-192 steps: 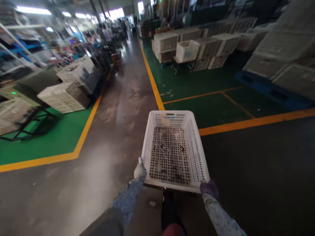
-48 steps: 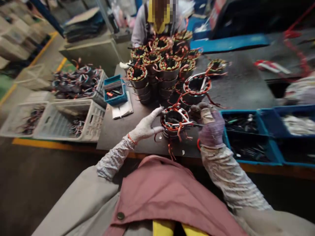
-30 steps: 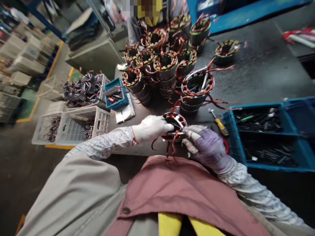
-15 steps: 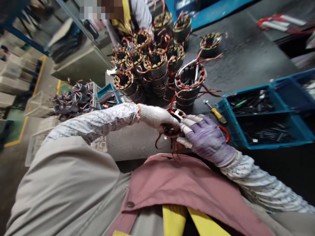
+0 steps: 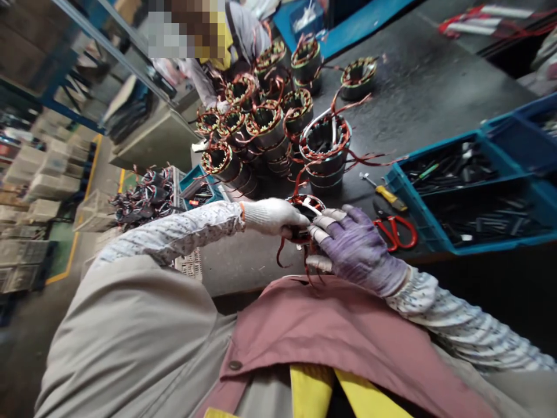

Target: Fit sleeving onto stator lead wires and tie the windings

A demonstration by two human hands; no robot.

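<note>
Brought the left grip (image 5: 270,216), gloved in white, from a wide spread beside the wound ring (image 5: 319,202) to a close curl over its left side, tucking the thumb and fingers down toward the middle. Took firm hold there, by the look of it, without showing the exact wire or edge pinched beneath the glove. Drew the right grip (image 5: 359,249), gloved in purple, in against the ring's right side, fingers half bent, tips almost meeting the left ones. Could not tell a pinch there from a mere steadying touch.

Kept the ring on the near part of the surface (image 5: 409,93), in front of the taller stack (image 5: 325,145) and close to the pink apron (image 5: 335,307), largely covered by both gloves. Left a white sleeve (image 5: 312,204) showing across the top, and loose copper-coloured wires (image 5: 281,255) dangling toward the apron.

Brought more of the red-handled scissors (image 5: 394,233) into view during the last half second, lying free beside the blue bin (image 5: 415,200) and near the yellow-handled screwdriver (image 5: 391,197). Shifted, seemingly, from reaching to fine fingerwork on the wires or sleeve, probably without any tool.
</note>
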